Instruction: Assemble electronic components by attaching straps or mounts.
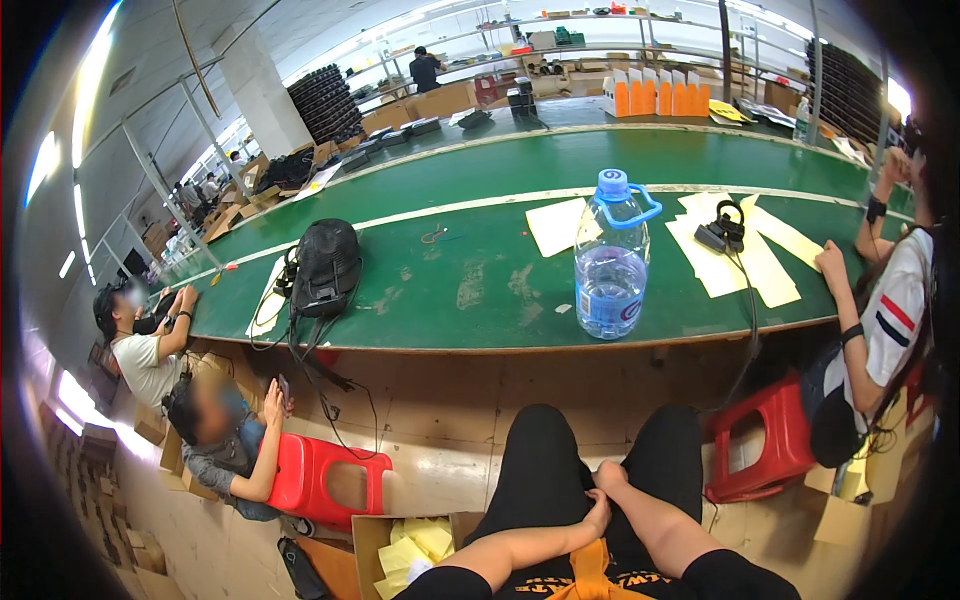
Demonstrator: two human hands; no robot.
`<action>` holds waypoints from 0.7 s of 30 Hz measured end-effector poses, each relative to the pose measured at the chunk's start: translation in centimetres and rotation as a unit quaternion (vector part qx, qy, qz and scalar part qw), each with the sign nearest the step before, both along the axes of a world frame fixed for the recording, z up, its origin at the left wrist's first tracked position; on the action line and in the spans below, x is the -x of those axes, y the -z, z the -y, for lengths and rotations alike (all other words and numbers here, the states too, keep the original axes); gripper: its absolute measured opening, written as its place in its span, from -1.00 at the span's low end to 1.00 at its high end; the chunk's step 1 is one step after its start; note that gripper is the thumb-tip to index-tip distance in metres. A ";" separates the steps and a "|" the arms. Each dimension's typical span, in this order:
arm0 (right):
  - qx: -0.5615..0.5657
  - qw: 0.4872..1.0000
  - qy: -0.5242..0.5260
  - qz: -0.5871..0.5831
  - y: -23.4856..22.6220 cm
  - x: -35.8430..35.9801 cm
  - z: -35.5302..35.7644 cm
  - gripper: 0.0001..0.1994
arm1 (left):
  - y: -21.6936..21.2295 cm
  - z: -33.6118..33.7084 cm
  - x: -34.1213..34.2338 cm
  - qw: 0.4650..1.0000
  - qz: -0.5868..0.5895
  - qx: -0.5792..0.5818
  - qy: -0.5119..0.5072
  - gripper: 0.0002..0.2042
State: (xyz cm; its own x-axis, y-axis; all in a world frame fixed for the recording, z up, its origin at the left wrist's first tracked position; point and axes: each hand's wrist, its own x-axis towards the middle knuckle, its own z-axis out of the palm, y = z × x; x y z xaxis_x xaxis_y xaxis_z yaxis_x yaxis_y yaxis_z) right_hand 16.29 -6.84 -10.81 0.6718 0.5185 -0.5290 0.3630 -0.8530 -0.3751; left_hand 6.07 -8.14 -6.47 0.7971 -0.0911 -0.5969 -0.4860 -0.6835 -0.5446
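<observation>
My left hand [597,512] and my right hand [609,476] rest close together in my lap, between my black-trousered thighs [545,450]. Both look closed, with fingers curled in and partly hidden; no object shows in either. An orange cloth strap [590,570] lies on my clothing just below them. Beyond my knees runs the green tabletop [440,290]. On its near edge stands a clear plastic bottle [610,275] with a blue cap and handle, holding some water. A black cap [327,262] sits further left on the table.
Yellow sheets [690,255] lie under a black strapped device [722,232] whose cable hangs down. Red stools [325,475] flank me, with an open carton [375,550] by my left leg. People sit at left and right. Orange-and-white boxes [650,95] stand across the table.
</observation>
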 end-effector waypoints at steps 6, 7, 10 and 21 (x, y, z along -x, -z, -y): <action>-0.015 0.998 -0.035 0.042 -0.8 0.2 0.2 -0.78 | 0.5 0.1 -0.1 1.000 -0.006 0.008 -0.008 -0.67; -0.030 0.997 -0.043 0.053 -0.9 0.3 0.2 -0.79 | 0.3 0.1 -0.1 1.000 -0.006 0.008 -0.008 -0.67; -0.039 0.995 -0.063 0.071 -1.0 0.3 0.1 -0.81 | -0.3 -0.1 -0.1 1.000 -0.012 0.024 -0.013 -0.66; -0.017 0.995 -0.064 0.076 -1.7 0.4 0.0 -0.80 | -0.9 0.0 0.0 1.000 0.004 0.013 -0.016 -0.67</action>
